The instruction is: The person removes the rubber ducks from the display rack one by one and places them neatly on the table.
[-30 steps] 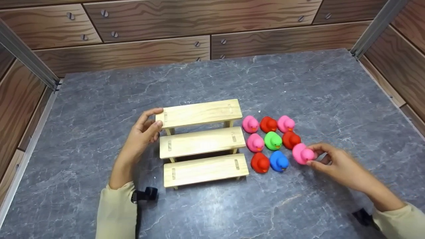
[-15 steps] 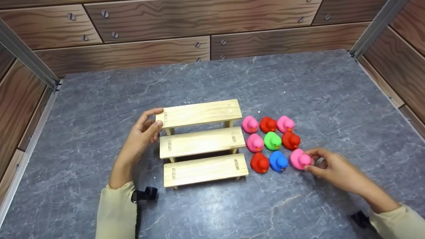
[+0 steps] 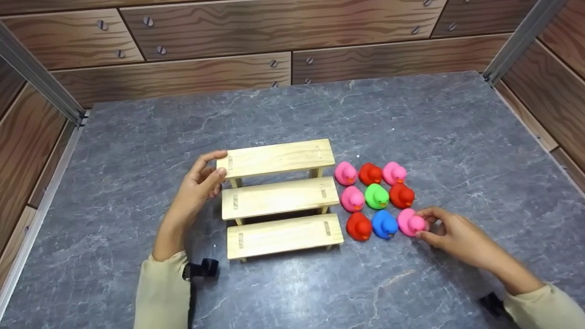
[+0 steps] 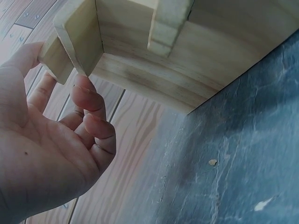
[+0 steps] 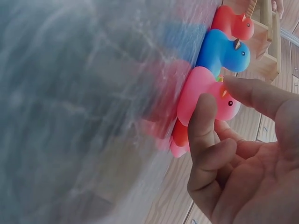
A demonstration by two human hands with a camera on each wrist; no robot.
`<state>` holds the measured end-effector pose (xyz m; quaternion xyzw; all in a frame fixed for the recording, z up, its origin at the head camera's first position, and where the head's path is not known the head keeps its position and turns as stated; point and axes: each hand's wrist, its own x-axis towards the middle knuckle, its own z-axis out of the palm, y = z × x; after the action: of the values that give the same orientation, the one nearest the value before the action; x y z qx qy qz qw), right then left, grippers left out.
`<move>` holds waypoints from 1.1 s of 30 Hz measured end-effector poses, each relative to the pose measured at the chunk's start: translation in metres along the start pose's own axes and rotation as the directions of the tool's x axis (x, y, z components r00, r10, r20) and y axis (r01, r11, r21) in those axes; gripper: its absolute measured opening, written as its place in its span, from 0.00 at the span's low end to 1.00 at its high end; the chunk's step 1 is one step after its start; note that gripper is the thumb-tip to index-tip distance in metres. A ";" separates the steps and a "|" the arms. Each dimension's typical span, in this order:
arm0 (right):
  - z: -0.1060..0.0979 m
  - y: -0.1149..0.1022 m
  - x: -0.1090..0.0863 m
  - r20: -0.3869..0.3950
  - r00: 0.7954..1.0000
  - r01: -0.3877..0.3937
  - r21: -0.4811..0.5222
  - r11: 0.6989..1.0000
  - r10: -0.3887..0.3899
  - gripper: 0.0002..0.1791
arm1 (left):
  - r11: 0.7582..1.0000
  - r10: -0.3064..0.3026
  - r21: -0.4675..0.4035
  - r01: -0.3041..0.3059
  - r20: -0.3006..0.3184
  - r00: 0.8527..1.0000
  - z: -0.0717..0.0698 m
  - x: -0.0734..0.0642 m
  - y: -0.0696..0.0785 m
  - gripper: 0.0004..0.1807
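A light wooden three-step stand (image 3: pixel 279 197) stands on the grey marbled surface. My left hand (image 3: pixel 195 186) holds the left end of its top step, thumb at the front edge and a finger at the back. In the left wrist view, fingers (image 4: pixel 88 95) are at the end of the wooden board (image 4: pixel 154 79). My right hand (image 3: pixel 461 237) pinches a pink rubber duck (image 3: pixel 410 223) between thumb and fingers. This duck sits at the right end of the front row, beside a blue duck (image 3: pixel 384 224) and a red duck (image 3: pixel 358 226).
Behind the front row are a green duck (image 3: pixel 377 196), a pink duck (image 3: pixel 352 199) and a red duck (image 3: pixel 401 195). The back row has a red duck (image 3: pixel 370 173) between two pink ones. Wood-patterned panels (image 3: pixel 219 36) enclose the surface.
My right hand has brought the pink duck toward me and slightly left, from near the middle row's red duck to beside the blue one. My left hand has stayed on the stand.
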<state>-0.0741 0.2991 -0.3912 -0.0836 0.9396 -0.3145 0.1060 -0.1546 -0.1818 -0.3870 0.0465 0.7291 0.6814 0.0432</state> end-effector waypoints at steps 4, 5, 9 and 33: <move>0.001 -0.001 0.001 0.013 1.000 0.004 0.015 1.000 -0.005 0.21 | 1.000 -0.010 0.002 0.010 -0.004 1.000 -0.001 0.000 -0.001 0.21; 0.001 -0.001 0.001 0.016 1.000 0.006 0.018 1.000 -0.007 0.21 | 1.000 -0.010 0.006 0.010 -0.006 1.000 -0.002 0.000 -0.001 0.21; 0.001 -0.003 0.004 0.017 1.000 0.013 0.023 1.000 -0.013 0.22 | 1.000 -0.003 0.011 0.003 -0.012 1.000 -0.004 0.000 -0.002 0.21; -0.022 -0.014 0.008 -0.279 0.957 0.082 -0.005 0.997 -0.080 0.21 | 0.928 0.074 0.368 -0.064 -0.011 0.997 -0.013 -0.012 0.020 0.31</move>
<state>-0.0861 0.2994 -0.3669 -0.0768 0.9398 -0.3306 -0.0399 -0.1439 -0.1948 -0.3664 0.0711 0.8421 0.5346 0.0009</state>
